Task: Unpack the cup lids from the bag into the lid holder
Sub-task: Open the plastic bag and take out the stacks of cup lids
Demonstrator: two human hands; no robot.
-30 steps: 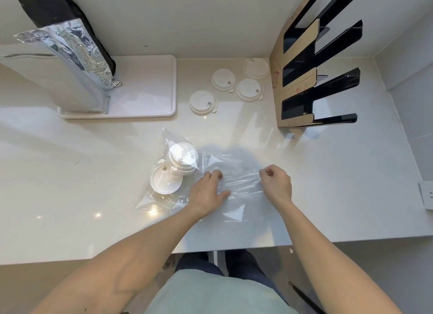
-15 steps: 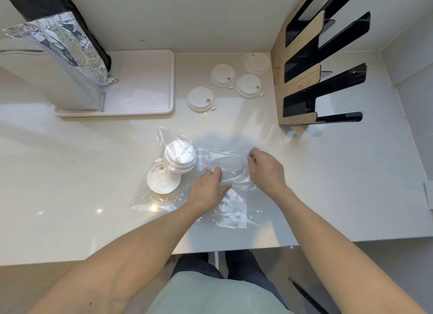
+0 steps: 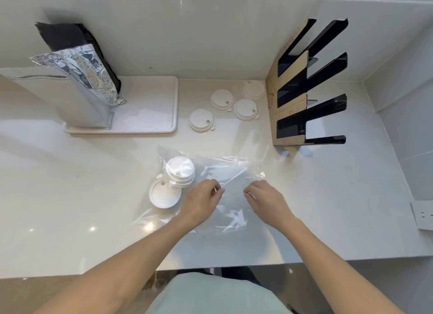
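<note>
Head view: both hands' grip, left (image 3: 203,202) and right (image 3: 267,201), pinching the flat bag (image 3: 225,170), long axis left-right.

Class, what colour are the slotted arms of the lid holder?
Glossy black arms, on a brown cardboard-coloured side panel; head view.

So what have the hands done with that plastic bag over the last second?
The right hand came in toward the left hand; both now pinch the clear bag close together near its middle. The lids in the bag, four loose lids and lid holder stayed put.
</note>
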